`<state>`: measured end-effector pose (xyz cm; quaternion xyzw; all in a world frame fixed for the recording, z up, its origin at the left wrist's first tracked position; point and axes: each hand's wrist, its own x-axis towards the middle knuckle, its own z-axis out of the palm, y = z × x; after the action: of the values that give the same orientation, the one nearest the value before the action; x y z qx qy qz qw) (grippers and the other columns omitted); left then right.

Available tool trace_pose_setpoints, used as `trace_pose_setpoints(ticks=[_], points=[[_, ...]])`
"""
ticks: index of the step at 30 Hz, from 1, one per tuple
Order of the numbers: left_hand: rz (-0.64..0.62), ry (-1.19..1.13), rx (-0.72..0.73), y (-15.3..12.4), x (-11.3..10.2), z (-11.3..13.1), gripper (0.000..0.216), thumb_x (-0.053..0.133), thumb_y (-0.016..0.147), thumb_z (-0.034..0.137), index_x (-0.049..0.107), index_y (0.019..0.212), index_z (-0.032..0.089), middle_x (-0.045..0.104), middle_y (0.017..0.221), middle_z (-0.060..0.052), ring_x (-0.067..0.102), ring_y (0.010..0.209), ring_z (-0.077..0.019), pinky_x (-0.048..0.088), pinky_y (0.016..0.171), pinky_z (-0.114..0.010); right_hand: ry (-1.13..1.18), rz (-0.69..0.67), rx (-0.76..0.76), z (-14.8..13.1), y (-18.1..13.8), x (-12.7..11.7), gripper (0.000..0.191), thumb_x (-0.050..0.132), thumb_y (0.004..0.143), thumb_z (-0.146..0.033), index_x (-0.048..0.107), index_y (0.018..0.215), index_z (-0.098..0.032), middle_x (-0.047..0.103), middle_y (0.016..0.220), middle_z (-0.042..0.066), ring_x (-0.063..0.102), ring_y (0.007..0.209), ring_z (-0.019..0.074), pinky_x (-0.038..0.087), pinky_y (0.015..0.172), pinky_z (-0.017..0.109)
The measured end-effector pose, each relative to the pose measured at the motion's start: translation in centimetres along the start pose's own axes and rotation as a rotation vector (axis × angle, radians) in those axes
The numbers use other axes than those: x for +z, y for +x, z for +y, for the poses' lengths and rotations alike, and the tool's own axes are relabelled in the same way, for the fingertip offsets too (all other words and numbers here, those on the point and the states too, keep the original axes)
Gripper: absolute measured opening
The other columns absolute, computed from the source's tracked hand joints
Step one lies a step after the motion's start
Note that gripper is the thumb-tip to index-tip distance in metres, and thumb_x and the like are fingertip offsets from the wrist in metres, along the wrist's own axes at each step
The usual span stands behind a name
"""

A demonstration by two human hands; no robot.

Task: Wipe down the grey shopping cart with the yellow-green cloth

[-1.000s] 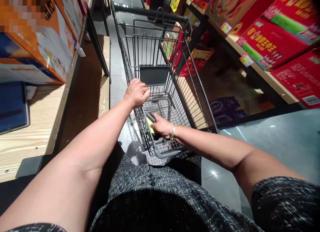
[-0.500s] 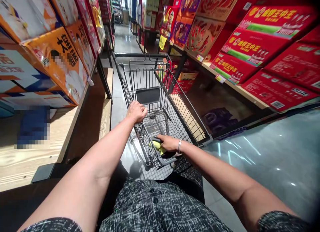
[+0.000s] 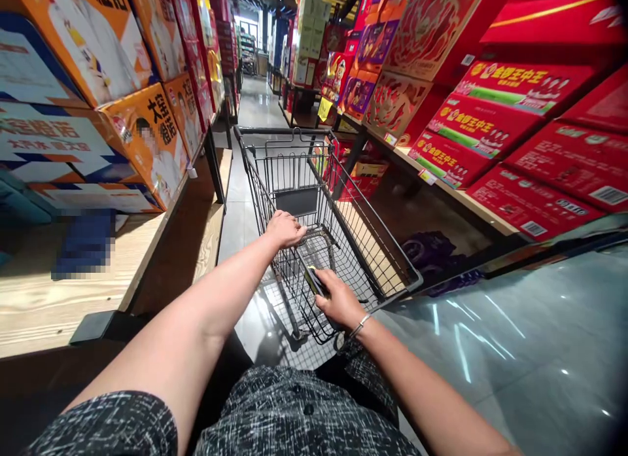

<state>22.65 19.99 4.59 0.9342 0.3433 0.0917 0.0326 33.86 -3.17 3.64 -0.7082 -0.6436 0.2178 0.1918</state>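
A black wire shopping cart [image 3: 392, 246] stands in front of me in the aisle, its basket open to view. My left hand [image 3: 287, 229] is closed around the left top rail, about midway along. Nearer to me, my right hand [image 3: 338, 299] wraps the same rail close to the handle corner. Under its fingers shows a bit of yellow and dark cloth [image 3: 313, 277], pressed on the rail and mostly hidden by the hand. A bracelet sits on my right wrist.
Orange and white cartons [image 3: 147, 142] are stacked on the wooden shelf [image 3: 98, 305] at left, beside a blurred dark-blue item [image 3: 88, 243]. On the right shelf are red boxes [image 3: 510, 83], with purple packages [image 3: 432, 253] below. A yellow tag [image 3: 324, 108] hangs farther along.
My right hand has turned and shifted from the cart's near corner onto the left rail, covering more of the yellow cloth. My left hand stays on the rail. The view has tilted up slightly.
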Motion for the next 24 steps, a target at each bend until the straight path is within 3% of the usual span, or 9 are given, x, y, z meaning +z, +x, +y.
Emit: trace_pose_setpoints(ticks=[3,7,15,20,24], points=[[-0.097,-0.027,-0.060,1.2,-1.3,-2.3,0.055,0.031,0.097,0.058,0.068,0.126,0.031,0.053,0.148,-0.003,0.028,0.147,-0.0313,0.012,0.118,-0.059,0.006,0.022,-0.043,1.0,0.0,-0.5,0.062,0.059,0.075,-0.012,0.055,0.135,-0.024,0.060,0.120,0.006,0.057,0.113,0.0217,0.048,0.098,0.035],[-0.181,-0.037,-0.018,2.2,-2.4,-3.9,0.058,0.026,0.099,0.059,0.068,0.124,0.029,0.051,0.150,-0.004,0.023,0.150,-0.0319,0.003,0.118,-0.066,0.032,0.037,-0.073,2.3,0.3,-1.1,0.062,0.057,0.073,-0.010,0.057,0.133,-0.024,0.061,0.122,0.006,0.058,0.115,0.0211,0.048,0.100,0.036],[-0.139,-0.022,-0.082,2.6,-1.7,-0.2,0.082,0.018,0.092,0.076,0.068,0.124,0.019,0.054,0.143,-0.017,0.024,0.149,-0.0382,-0.008,0.116,-0.068,-0.101,0.020,-0.129,7.2,1.2,-4.5,0.062,0.058,0.074,-0.012,0.058,0.135,-0.024,0.062,0.130,0.007,0.058,0.119,0.0225,0.047,0.102,0.038],[-0.104,-0.024,-0.111,2.3,-1.3,1.6,0.088,0.024,0.086,0.082,0.064,0.130,0.017,0.053,0.144,-0.018,0.026,0.147,-0.0412,-0.001,0.119,-0.063,-0.162,-0.001,-0.152,11.5,1.9,-8.0,0.057,0.059,0.077,-0.015,0.062,0.132,-0.027,0.064,0.127,0.005,0.061,0.116,0.0213,0.049,0.099,0.036],[-0.146,-0.175,0.011,1.2,-2.0,1.3,0.074,0.027,0.092,0.073,0.049,0.146,0.026,0.044,0.154,-0.008,0.026,0.148,-0.0336,0.011,0.120,-0.057,-0.311,0.003,-0.140,15.9,3.2,-11.0,0.045,0.060,0.079,-0.019,0.068,0.123,-0.028,0.067,0.121,0.008,0.063,0.109,0.0228,0.050,0.094,0.037]])
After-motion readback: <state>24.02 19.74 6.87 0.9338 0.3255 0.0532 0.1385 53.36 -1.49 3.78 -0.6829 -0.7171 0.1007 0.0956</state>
